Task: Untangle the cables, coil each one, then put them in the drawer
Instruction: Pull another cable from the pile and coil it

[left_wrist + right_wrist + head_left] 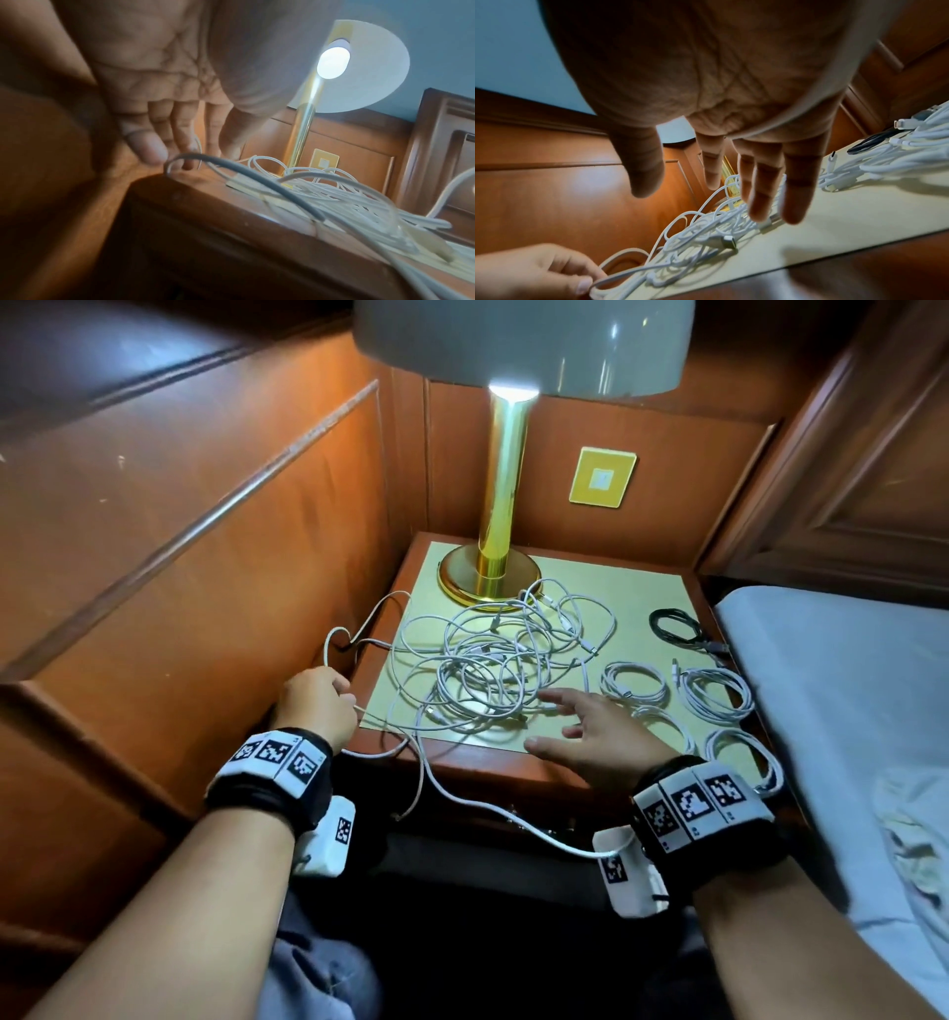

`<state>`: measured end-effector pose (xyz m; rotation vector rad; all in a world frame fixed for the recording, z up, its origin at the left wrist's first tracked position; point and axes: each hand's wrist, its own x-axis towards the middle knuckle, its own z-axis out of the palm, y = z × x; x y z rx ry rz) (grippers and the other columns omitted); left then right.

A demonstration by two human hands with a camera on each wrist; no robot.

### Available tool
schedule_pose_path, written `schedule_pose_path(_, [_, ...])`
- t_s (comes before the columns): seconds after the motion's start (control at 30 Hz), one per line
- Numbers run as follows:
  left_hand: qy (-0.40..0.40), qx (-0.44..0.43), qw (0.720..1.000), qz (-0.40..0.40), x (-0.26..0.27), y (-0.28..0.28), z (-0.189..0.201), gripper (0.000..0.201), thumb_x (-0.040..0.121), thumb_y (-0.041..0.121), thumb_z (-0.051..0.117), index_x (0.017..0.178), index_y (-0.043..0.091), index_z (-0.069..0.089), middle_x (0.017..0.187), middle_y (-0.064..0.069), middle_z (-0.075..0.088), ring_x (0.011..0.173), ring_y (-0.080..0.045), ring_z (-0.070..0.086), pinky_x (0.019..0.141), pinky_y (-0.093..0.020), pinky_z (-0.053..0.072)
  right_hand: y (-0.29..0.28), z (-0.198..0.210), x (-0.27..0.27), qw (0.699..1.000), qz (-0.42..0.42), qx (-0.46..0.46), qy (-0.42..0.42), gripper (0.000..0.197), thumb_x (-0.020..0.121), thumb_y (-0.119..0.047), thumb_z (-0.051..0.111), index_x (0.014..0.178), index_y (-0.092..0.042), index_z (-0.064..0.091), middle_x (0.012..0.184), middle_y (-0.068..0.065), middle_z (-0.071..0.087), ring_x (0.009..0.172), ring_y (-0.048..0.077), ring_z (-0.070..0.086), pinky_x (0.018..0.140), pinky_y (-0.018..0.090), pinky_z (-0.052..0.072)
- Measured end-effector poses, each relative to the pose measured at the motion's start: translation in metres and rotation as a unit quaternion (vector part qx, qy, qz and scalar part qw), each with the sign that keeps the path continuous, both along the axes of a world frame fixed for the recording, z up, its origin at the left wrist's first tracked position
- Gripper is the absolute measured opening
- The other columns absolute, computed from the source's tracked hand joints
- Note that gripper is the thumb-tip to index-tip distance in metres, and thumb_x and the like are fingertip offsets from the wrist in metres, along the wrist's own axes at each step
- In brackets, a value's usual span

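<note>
Warm lamp (pixel 518 346) glow; blurred wrist views

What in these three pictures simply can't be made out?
- Drawer: the head view shows only dark shadow below the nightstand front edge.
- Left hand grip: its back hides the fingertips; the left wrist view is blurred.
- Tangled white cables: overlapping loops prevent a count.
- Lamp: the shade is cut off by the top edge.

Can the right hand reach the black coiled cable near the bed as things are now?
Probably yes. The right hand is open and holds nothing, and the black coiled cable lies uncovered at the far right of the nightstand. Only low white coils lie between them.
</note>
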<state>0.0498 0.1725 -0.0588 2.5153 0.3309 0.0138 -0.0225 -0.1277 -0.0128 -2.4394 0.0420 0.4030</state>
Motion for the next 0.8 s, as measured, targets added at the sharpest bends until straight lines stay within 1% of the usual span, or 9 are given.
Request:
schedule_pose_path(0.07, [-0.087, -0.039, 0.995, 0.015, -0.001, -0.003, 0.009, 0.014, 0.090, 0.011, 0.063, 0.087, 0.024, 0.069, 0.103, -0.007, 0.073, 0.093, -0.029, 0.065, 0.084, -0.032, 0.051, 0.000, -0.001, -0.001, 1.000, 0.013, -0.025, 0.011, 0.082, 0.082, -0.055, 0.069, 0.150, -0.044, 0.025, 0.146, 0.006, 0.033, 0.133, 0.022, 0.046, 0.110, 0.035, 0.039])
schedule_pose_path(0.13, [-0.208, -0.059, 0.976, 0.012, -0.007, -0.009, 0.023, 0.015, 0.087, 0.009, 0.064, 0.082, 0.023, 0.067, 0.091, -0.003, 0.072, 0.083, -0.026, 0.064, 0.078, -0.026, 0.048, 0.001, -0.002, -0.002, 0.999, 0.016, -0.029, 0.014, 0.092, 0.082, -0.056, 0.069, 0.152, -0.050, 0.011, 0.151, 0.007, 0.020, 0.141, 0.024, 0.035, 0.114, 0.036, 0.030])
schedule_pose_path(0.27, [-0.389, -0.082, 0.918, 0.001, -0.029, -0.020, 0.059, 0.010, 0.090, 0.010, 0.064, 0.099, 0.011, 0.061, 0.090, 0.006, 0.063, 0.075, -0.013, 0.058, 0.073, -0.019, 0.042, 0.001, 0.001, -0.006, 1.000, -0.002, -0.022, -0.019, 0.101, 0.083, -0.053, 0.070, 0.150, -0.054, -0.007, 0.160, 0.004, -0.005, 0.147, 0.026, 0.023, 0.115, 0.034, 0.023])
schedule_pose_path(0.37, [-0.439, -0.122, 0.890, 0.004, -0.039, -0.012, 0.079, 0.028, 0.092, 0.018, 0.065, 0.120, 0.016, 0.059, 0.099, 0.005, 0.067, 0.079, -0.014, 0.065, 0.078, -0.026, 0.053, -0.011, 0.004, -0.008, 0.998, -0.050, 0.010, -0.036, 0.106, 0.082, -0.058, 0.068, 0.151, -0.050, -0.013, 0.162, 0.005, -0.002, 0.146, 0.026, 0.027, 0.120, 0.040, 0.022])
schedule_pose_path(0.43, [-0.464, -0.148, 0.873, -0.001, -0.046, -0.004, 0.094, 0.032, 0.094, 0.025, 0.063, 0.126, 0.022, 0.059, 0.098, 0.001, 0.070, 0.076, -0.020, 0.070, 0.078, -0.034, 0.058, -0.020, 0.009, -0.010, 0.997, -0.076, 0.013, -0.021, 0.109, 0.083, -0.062, 0.064, 0.153, -0.038, -0.016, 0.163, 0.008, 0.008, 0.141, 0.025, 0.038, 0.117, 0.044, 0.028])
schedule_pose_path(0.5, [-0.476, -0.176, 0.862, -0.001, -0.057, -0.001, 0.112, 0.025, 0.095, 0.029, 0.062, 0.120, 0.024, 0.064, 0.095, -0.003, 0.071, 0.072, -0.024, 0.070, 0.075, -0.038, 0.059, -0.022, 0.015, -0.017, 0.997, -0.080, -0.012, 0.002, 0.100, 0.089, -0.058, 0.058, 0.157, -0.022, -0.005, 0.158, 0.010, 0.030, 0.133, 0.023, 0.048, 0.112, 0.040, 0.035])
schedule_pose_path(0.57, [-0.474, -0.201, 0.857, -0.007, -0.072, -0.003, 0.128, 0.018, 0.095, 0.027, 0.062, 0.113, 0.024, 0.067, 0.090, -0.006, 0.071, 0.071, -0.026, 0.069, 0.074, -0.034, 0.058, -0.016, 0.017, -0.027, 0.997, -0.052, -0.054, 0.019, 0.082, 0.095, -0.054, 0.052, 0.155, -0.012, 0.016, 0.149, 0.009, 0.045, 0.129, 0.024, 0.049, 0.106, 0.037, 0.039])
schedule_pose_path(0.7, [-0.467, -0.224, 0.854, -0.034, -0.100, -0.011, 0.151, 0.016, 0.095, 0.024, 0.064, 0.109, 0.025, 0.070, 0.085, -0.008, 0.071, 0.071, -0.023, 0.067, 0.073, -0.027, 0.055, 0.001, 0.012, -0.053, 0.990, 0.009, -0.133, 0.049, 0.078, 0.097, -0.058, 0.041, 0.154, -0.008, 0.021, 0.148, 0.013, 0.044, 0.132, 0.027, 0.046, 0.106, 0.037, 0.040])
schedule_pose_path(0.8, [-0.467, -0.228, 0.853, -0.041, -0.117, -0.012, 0.166, 0.017, 0.095, 0.019, 0.063, 0.109, 0.017, 0.072, 0.079, -0.008, 0.069, 0.064, -0.010, 0.064, 0.069, -0.020, 0.051, 0.001, 0.015, -0.070, 0.990, -0.009, -0.140, 0.030, 0.076, 0.097, -0.060, 0.040, 0.149, -0.005, 0.030, 0.144, 0.016, 0.047, 0.130, 0.030, 0.048, 0.106, 0.041, 0.040])
